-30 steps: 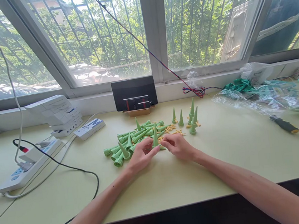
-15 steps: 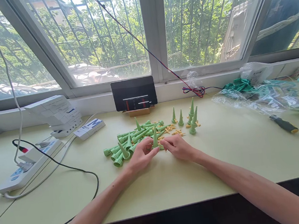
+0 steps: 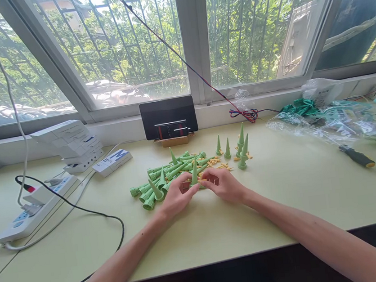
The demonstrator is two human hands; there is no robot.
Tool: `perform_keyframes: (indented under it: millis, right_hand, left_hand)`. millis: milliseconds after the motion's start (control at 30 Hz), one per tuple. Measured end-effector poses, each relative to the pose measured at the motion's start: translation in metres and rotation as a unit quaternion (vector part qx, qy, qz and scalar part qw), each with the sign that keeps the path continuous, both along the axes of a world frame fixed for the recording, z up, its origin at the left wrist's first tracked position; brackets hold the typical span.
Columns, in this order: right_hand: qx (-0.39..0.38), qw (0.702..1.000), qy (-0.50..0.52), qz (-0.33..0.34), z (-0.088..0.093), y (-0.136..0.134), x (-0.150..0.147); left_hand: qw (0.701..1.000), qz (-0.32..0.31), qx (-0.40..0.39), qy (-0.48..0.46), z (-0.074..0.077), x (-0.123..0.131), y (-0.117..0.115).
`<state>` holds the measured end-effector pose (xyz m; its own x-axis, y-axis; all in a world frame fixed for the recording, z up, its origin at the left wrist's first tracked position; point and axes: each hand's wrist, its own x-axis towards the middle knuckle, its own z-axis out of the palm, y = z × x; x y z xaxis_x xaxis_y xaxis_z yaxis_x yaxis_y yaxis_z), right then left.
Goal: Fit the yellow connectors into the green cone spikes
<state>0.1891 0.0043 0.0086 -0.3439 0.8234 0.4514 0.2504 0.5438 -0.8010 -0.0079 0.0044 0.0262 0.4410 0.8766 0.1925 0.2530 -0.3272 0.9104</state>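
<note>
While the left hand (image 3: 178, 195) curls its fingers and thumb around the base of a green cone (image 3: 194, 173), holding it upright over the table (image 3: 192, 235), the right hand (image 3: 223, 185) meets it at three o'clock, thumb and forefinger pinching what looks like a small yellow peg (image 3: 200, 181) at its side. Measured from that cone, a heap of green cones (image 3: 175, 173) spreads toward ten o'clock, mostly lying down, a few upright. Loose yellow pieces (image 3: 224, 166) are scattered at one o'clock; a screwdriver (image 3: 357, 156) lies well apart at three. Four standing cones (image 3: 244, 152) are at two. Farther off, a black tablet (image 3: 167, 110) leans at twelve, and crumpled plastic bags (image 3: 331, 118) lie beyond the screwdriver at two.
</note>
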Motion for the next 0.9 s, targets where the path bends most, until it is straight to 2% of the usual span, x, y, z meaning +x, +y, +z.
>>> perform_keyframes:
  millis: [600,900]
  right_hand:
    - [-0.014,1.0,-0.015,-0.007,-0.0026,0.0009,-0.0013]
    - [0.02,0.998,-0.054,-0.005,-0.0047,0.004,-0.0007]
  left_hand:
    - [1.0,-0.01,-0.023,-0.014,-0.0019,-0.0004,0.0008]
    - [0.999,-0.038,-0.009,-0.027,-0.006,-0.0005,0.002]
